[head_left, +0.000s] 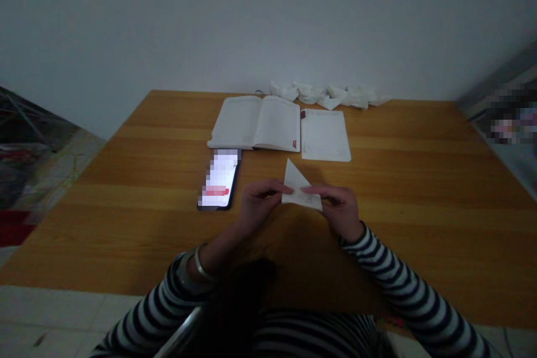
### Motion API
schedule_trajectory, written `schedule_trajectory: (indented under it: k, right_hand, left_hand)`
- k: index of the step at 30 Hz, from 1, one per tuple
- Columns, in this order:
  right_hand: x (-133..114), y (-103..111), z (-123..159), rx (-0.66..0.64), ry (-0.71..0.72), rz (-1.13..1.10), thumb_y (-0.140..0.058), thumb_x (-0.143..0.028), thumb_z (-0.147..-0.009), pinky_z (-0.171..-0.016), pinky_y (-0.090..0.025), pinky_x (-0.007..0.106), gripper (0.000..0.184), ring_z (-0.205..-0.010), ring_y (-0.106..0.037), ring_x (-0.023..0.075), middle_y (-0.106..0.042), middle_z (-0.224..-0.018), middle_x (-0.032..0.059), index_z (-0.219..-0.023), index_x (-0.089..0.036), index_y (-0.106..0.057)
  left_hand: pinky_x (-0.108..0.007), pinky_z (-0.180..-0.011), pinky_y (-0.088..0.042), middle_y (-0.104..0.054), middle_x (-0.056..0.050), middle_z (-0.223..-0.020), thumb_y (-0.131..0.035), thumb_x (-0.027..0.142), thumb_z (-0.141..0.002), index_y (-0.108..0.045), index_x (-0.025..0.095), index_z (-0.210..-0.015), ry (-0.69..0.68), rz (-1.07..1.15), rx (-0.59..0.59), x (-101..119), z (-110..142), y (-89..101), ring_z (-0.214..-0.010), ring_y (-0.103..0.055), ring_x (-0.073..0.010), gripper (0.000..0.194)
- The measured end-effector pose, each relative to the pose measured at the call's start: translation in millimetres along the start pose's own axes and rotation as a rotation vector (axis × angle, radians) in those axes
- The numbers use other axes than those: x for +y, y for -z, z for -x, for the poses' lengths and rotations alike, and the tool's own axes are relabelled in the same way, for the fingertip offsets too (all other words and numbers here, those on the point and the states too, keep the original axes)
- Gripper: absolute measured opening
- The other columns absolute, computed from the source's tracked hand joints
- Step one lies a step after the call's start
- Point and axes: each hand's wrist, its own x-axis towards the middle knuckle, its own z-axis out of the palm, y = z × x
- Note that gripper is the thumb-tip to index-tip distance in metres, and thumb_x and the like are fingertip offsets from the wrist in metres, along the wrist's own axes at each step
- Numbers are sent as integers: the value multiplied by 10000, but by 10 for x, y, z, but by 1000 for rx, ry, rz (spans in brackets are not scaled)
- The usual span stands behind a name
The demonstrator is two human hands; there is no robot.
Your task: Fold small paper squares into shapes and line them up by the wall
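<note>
A small sheet of white paper [297, 197], folded so that one corner rises to a point, is held up above the wooden table [398, 190]. My left hand [260, 201] pinches its left side between thumb and fingers. On the right side, my right hand [339, 204] grips it the same way, with the fingers lying over the front. Faint marks show on the lower part of the paper. Left of my left hand lies a phone [218, 179] with its screen lit.
Beyond my hands lies an open notebook [260, 123] with blank pages, and a loose white sheet [325, 134] beside it. Several crumpled or folded white papers [327, 95] line the table's back edge against the wall [268, 22].
</note>
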Motion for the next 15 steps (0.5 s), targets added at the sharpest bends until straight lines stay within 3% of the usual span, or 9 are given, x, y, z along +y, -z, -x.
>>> schedule_trajectory:
  k: [2,6,15]
  right_hand:
    - [16,-31,26,80,51,46,-808,-267,-785,-803,-620,408,91,-839,-754,239,-804,-905,48,-870,-299,-814]
    - [28,-83,68,181,87,76,-843,-293,-747,-733,-610,400,62,-766,-734,243,-783,-812,50,-779,-288,-790]
    - [-41,-270,62,330,-27,20,-768,-391,-823,-552,-502,301,316,-544,-578,152,-590,-578,-25,-620,-249,-571]
  left_hand:
    - [-290,-674,-579,-784,-33,-774,-726,204,-795,-785,227,-750,26,-33,38,-11,27,-23,-695,-717,-169,78]
    - [-297,-662,-579,-779,-28,-759,-750,257,-784,-775,225,-749,52,-61,93,-9,65,-51,-685,-709,-171,54]
    - [-252,-638,-571,-722,-5,-666,-822,404,-753,-640,169,-661,269,208,207,71,72,-255,-636,-682,-131,311]
